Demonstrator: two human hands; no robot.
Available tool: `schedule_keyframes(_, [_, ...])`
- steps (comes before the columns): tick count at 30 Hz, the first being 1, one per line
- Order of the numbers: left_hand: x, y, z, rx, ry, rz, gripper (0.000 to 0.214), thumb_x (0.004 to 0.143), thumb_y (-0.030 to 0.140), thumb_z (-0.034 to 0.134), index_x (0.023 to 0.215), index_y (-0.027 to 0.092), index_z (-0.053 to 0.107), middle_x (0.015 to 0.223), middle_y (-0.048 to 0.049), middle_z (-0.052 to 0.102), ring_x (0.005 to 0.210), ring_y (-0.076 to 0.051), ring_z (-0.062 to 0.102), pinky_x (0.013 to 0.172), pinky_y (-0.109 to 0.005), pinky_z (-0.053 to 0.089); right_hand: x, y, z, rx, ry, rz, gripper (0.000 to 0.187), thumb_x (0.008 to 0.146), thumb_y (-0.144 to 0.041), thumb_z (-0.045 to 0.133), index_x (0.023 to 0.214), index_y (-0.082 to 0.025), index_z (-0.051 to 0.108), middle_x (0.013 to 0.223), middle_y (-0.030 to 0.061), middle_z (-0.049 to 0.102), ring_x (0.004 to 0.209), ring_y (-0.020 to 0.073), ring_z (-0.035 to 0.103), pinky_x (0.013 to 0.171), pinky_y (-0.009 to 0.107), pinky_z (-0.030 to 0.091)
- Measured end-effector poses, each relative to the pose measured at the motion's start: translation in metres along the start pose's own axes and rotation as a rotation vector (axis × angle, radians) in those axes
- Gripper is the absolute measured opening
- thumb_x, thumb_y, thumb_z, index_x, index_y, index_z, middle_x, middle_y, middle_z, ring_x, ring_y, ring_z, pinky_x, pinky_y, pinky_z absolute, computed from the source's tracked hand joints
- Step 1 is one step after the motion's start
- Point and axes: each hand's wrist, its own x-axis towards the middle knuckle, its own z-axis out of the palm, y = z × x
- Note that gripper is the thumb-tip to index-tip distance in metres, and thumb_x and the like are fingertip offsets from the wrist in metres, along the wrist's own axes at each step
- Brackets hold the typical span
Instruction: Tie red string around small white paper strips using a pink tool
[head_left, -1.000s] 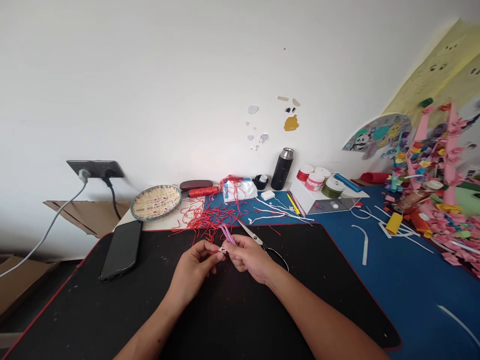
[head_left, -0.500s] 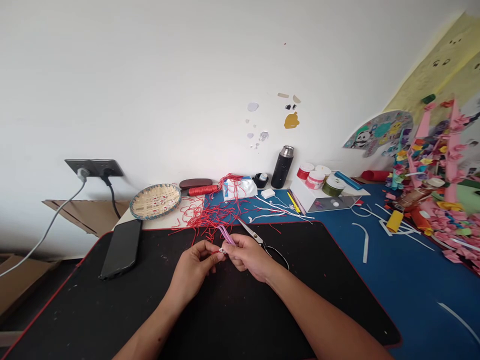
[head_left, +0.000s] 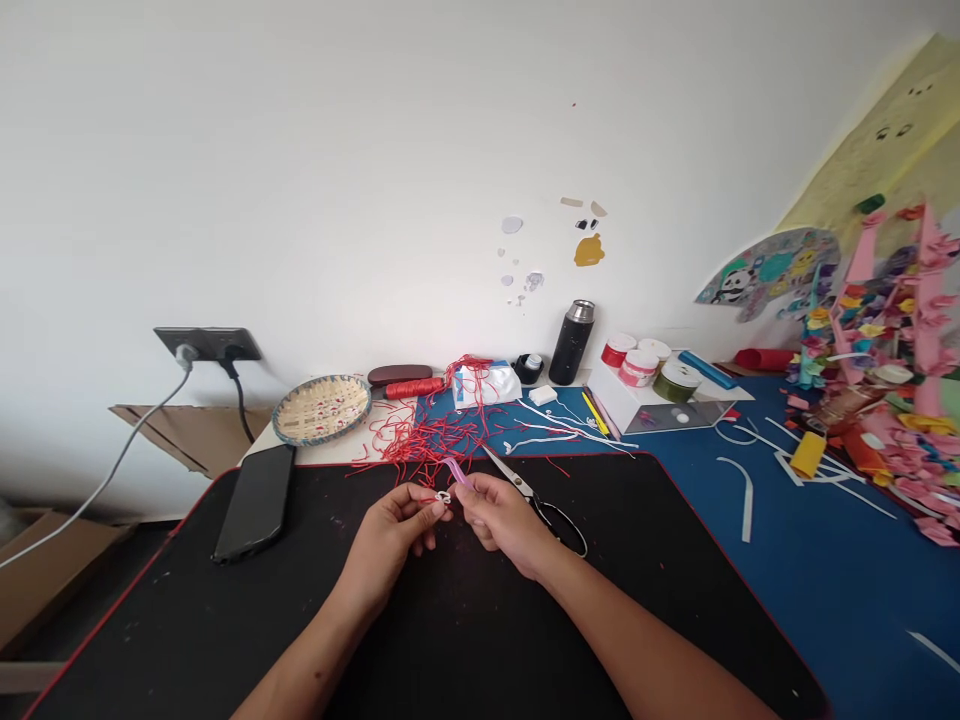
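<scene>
Over the black mat [head_left: 187,620] both my hands meet near its far edge. My left hand [head_left: 394,535] pinches a small white ring-shaped piece [head_left: 444,496] with a bit of red thread. My right hand [head_left: 506,515] is closed on a purple tool [head_left: 456,471], a thin stick or tweezers, whose tip touches that white piece. Just right of my right hand lie scissors [head_left: 536,492] with black handles. A heap of red thread scraps [head_left: 420,440] lies right behind my hands.
A black phone [head_left: 255,500] lies at the mat's left. Behind are a woven basket [head_left: 321,410], a red thread spool [head_left: 414,387], a black flask [head_left: 570,342], jars [head_left: 637,362] and white strips [head_left: 742,490] on the blue table. Pink paper crafts [head_left: 892,350] crowd the right.
The view has shifted slightly, so everything sits a little right and lower. My hands stay together on the white piece, with only small finger movement.
</scene>
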Motion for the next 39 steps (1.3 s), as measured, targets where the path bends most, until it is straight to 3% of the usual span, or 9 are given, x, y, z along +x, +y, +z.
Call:
schedule_keyframes(6, [0.000, 0.003, -0.004, -0.059, 0.046, 0.008, 0.039, 0.069, 0.046, 0.088, 0.081, 0.015, 0.068, 0.078, -0.0053, 0.076, 0.051, -0.010, 0.053, 0.047, -0.020, 0.037, 0.002, 0.000, -0.007, -0.091, 0.049, -0.049, 0.057, 0.085, -0.071, 0.063, 0.104, -0.018, 0.068, 0.063, -0.0084, 0.037, 0.046, 0.0058, 0.019, 0.043, 0.023, 0.010])
schedule_keyframes(14, [0.001, 0.005, -0.006, -0.082, 0.092, 0.017, 0.039, 0.067, 0.046, 0.089, 0.082, 0.016, 0.068, 0.076, -0.0049, 0.075, 0.052, -0.011, 0.054, 0.048, -0.021, 0.037, 0.004, 0.006, -0.010, -0.415, 0.092, -0.235, 0.055, 0.095, -0.067, 0.054, 0.104, -0.017, 0.074, 0.067, -0.0031, 0.042, 0.057, 0.0113, 0.035, 0.051, 0.025, 0.026])
schedule_keyframes(39, [0.001, 0.004, -0.007, -0.081, 0.098, 0.021, 0.039, 0.067, 0.045, 0.088, 0.083, 0.016, 0.068, 0.076, -0.0047, 0.075, 0.053, -0.011, 0.054, 0.049, -0.022, 0.037, 0.003, 0.004, -0.010, -0.457, 0.089, -0.230, 0.051, 0.095, -0.066, 0.054, 0.098, -0.018, 0.073, 0.076, 0.0000, 0.050, 0.066, 0.0146, 0.041, 0.058, 0.025, 0.031])
